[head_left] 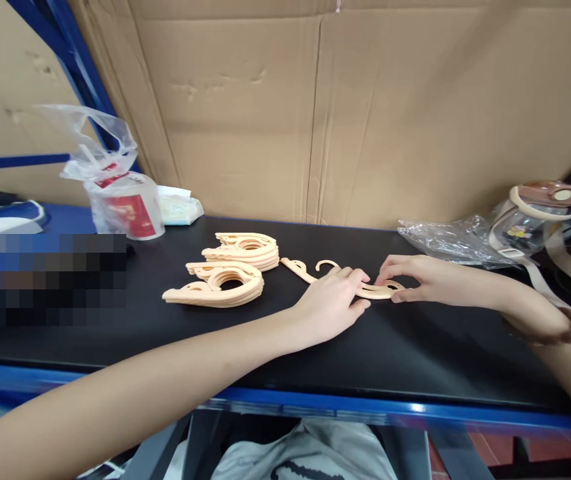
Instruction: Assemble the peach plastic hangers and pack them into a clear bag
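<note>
A peach plastic folding hanger [310, 272] lies unfolded on the black tabletop [395, 347], its hook pointing up. My left hand [332, 303] rests over its middle with fingers curled on it. My right hand [418, 279] pinches the hanger's right arm between thumb and fingertips. To the left lie two stacks of folded peach hangers: a near stack [218, 287] and a far stack [245, 250].
A plastic bag with a red-and-white cup [125, 207] stands at the back left beside a tissue pack [180, 205]. Crumpled clear plastic [445, 240] and a brown-lidded bottle with a strap [535, 213] sit at the back right. Cardboard [345, 107] walls the back.
</note>
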Tool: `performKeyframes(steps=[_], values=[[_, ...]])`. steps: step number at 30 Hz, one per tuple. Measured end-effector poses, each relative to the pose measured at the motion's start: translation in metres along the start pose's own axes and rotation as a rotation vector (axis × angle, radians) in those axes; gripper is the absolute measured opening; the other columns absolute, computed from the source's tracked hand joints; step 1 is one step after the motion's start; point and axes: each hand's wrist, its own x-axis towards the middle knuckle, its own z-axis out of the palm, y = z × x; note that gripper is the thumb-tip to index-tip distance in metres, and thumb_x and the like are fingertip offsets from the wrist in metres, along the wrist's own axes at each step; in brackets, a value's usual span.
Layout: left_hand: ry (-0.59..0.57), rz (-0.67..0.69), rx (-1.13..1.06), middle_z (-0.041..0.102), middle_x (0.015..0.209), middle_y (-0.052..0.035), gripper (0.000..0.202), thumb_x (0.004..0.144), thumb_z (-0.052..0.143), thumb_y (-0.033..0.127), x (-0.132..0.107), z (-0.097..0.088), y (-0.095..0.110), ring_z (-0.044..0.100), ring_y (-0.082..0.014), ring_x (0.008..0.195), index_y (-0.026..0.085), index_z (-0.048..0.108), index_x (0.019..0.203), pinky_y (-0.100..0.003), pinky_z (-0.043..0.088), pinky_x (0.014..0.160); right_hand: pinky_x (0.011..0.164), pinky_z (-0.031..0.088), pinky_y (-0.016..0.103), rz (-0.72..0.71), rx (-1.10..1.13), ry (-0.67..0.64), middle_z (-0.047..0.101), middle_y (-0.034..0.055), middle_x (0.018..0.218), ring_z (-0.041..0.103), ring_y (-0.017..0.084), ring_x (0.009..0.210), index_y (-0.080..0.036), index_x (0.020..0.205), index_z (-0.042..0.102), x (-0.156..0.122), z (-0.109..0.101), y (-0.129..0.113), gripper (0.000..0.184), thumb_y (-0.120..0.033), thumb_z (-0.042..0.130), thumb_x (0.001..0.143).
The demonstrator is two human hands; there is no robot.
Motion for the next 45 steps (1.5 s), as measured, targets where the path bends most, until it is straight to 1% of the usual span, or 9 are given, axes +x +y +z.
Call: performKeyframes(steps=[7, 14, 21, 25, 32, 35, 38, 42, 45], values=[[-0.024, 0.059, -0.017, 0.054, 0.119, -0.0088, 0.027, 0.09, 0.053, 0.023, -0.002, 0.001, 0.008, 0.049, -0.0237, 0.113, 0.016, 0.051, 0.115, -0.04, 0.043, 0.098, 0.075, 0.044, 0.034, 0.005, -0.053, -0.008, 0.06, 0.007, 0.1, 0.058, 0.023, 0.089, -0.022, 0.095, 0.063, -0.003, -0.003, 0.005, 0.02, -0.032, 0.051, 0.083], [-0.019, 0.011, 0.142, 0.05, 0.119, -0.0091, 0.034, 0.085, 0.042, 0.007, 0.0, -0.01, 0.001, 0.048, -0.0227, 0.109, 0.016, 0.05, 0.117, -0.041, 0.044, 0.097, 0.078, 0.046, 0.041, -0.001, -0.224, 0.162, 0.06, 0.0096, 0.099, 0.059, 0.025, 0.088, -0.021, 0.072, 0.061, 0.003, 0.002, 0.044, 0.016, -0.023, 0.046, 0.078], [-0.107, -0.04, 0.087, 0.05, 0.119, -0.0105, 0.034, 0.085, 0.038, 0.004, 0.001, -0.008, -0.006, 0.049, -0.0219, 0.108, 0.014, 0.051, 0.115, -0.037, 0.045, 0.096, 0.077, 0.048, 0.038, 0.146, -0.217, 0.262, 0.067, 0.0093, 0.098, 0.064, 0.025, 0.087, -0.021, 0.104, 0.063, 0.009, 0.008, 0.04, 0.029, -0.036, 0.042, 0.089], [-0.07, -0.031, 0.073, 0.046, 0.124, -0.0129, 0.038, 0.086, 0.039, 0.007, 0.001, -0.005, -0.011, 0.049, -0.0227, 0.112, 0.012, 0.043, 0.123, -0.037, 0.045, 0.097, 0.086, 0.047, 0.038, 0.021, -0.052, 0.199, 0.067, 0.0093, 0.109, 0.062, 0.024, 0.099, -0.019, 0.108, 0.064, 0.012, 0.009, 0.016, 0.037, -0.041, 0.038, 0.094], [-0.039, -0.035, 0.093, 0.047, 0.128, -0.0142, 0.04, 0.084, 0.041, 0.009, 0.003, -0.005, -0.015, 0.045, -0.0244, 0.12, 0.01, 0.045, 0.124, -0.038, 0.042, 0.101, 0.092, 0.047, 0.042, 0.002, 0.08, 0.132, 0.063, 0.0109, 0.121, 0.059, 0.028, 0.11, -0.021, 0.132, 0.049, 0.011, 0.011, -0.002, 0.066, -0.055, 0.063, 0.077], [-0.047, -0.044, 0.119, 0.039, 0.142, -0.0177, 0.051, 0.084, 0.051, 0.019, 0.005, -0.009, -0.015, 0.03, -0.0304, 0.135, 0.008, 0.041, 0.133, -0.046, 0.029, 0.111, 0.098, 0.044, 0.045, -0.029, 0.088, 0.11, 0.059, 0.0114, 0.127, 0.056, 0.029, 0.116, -0.022, 0.135, 0.045, 0.01, 0.01, -0.002, 0.07, -0.052, 0.066, 0.075], [-0.119, -0.033, 0.13, 0.03, 0.15, -0.0196, 0.076, 0.084, 0.057, 0.049, 0.007, -0.014, -0.014, 0.022, -0.0339, 0.141, 0.008, 0.032, 0.142, -0.054, 0.014, 0.115, 0.108, 0.037, 0.046, -0.109, 0.181, 0.042, 0.053, 0.0089, 0.136, 0.048, 0.028, 0.126, -0.025, 0.136, 0.044, 0.009, 0.008, 0.0, 0.066, -0.047, 0.066, 0.078], [-0.185, -0.033, 0.123, 0.056, 0.126, -0.0147, 0.075, 0.081, 0.054, 0.064, 0.007, -0.02, -0.009, 0.05, -0.0299, 0.119, 0.014, 0.045, 0.136, -0.045, 0.037, 0.103, 0.108, 0.039, 0.043, -0.138, 0.316, -0.007, 0.05, 0.0076, 0.139, 0.048, 0.026, 0.127, -0.026, 0.136, 0.042, 0.012, 0.011, 0.006, 0.066, -0.043, 0.068, 0.078], [-0.188, -0.017, 0.161, 0.059, 0.118, -0.0115, 0.063, 0.082, 0.056, 0.061, 0.005, -0.022, -0.004, 0.053, -0.0285, 0.112, 0.017, 0.054, 0.127, -0.037, 0.046, 0.088, 0.104, 0.044, 0.042, -0.101, 0.343, 0.051, 0.051, 0.0091, 0.137, 0.053, 0.024, 0.121, -0.024, 0.134, 0.044, 0.014, 0.014, 0.01, 0.062, -0.044, 0.067, 0.08]])
